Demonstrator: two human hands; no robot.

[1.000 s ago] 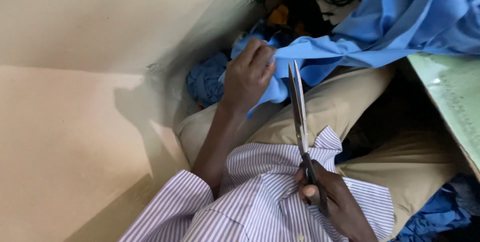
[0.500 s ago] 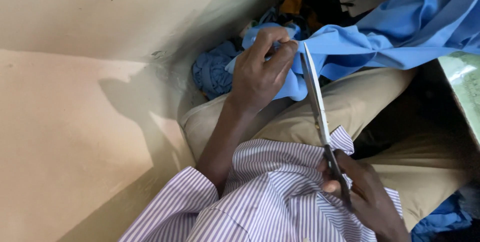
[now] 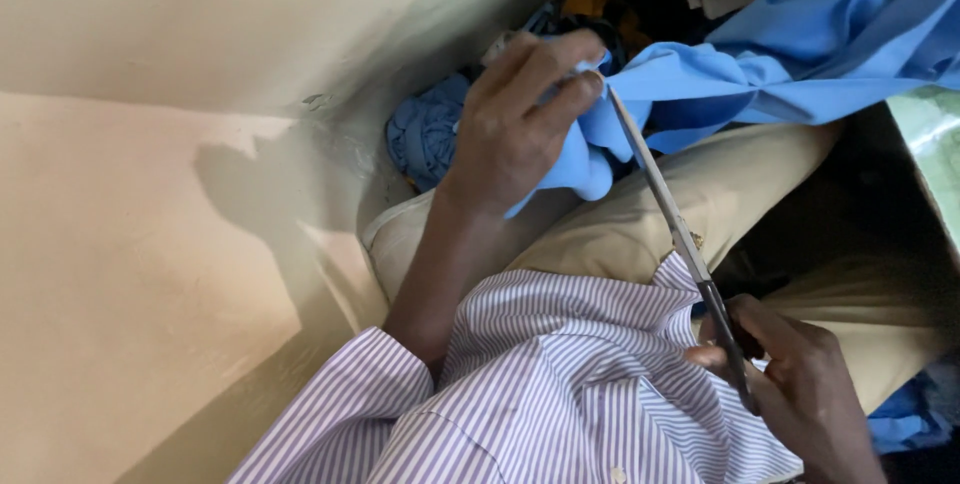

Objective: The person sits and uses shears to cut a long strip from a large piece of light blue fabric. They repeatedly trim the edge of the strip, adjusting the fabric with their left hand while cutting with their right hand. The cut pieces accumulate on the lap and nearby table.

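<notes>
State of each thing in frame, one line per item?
left hand: pinching the edge of the light blue fabric, fingers curled
right hand: closed around the scissors' handles
scissors: blades together, tip at the pinched fabric edge
light blue fabric: bunched, draped over the lap, held at one end
striped shirt: worn, sleeve creased
khaki trousers: worn, partly covered by fabric

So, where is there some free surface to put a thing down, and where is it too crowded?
The bare patch is the beige floor, bordered by the pale wall above and the striped sleeve at right. It is crowded around the left hand gripping the blue cloth, the scissors in the right hand, and the lap.
</notes>
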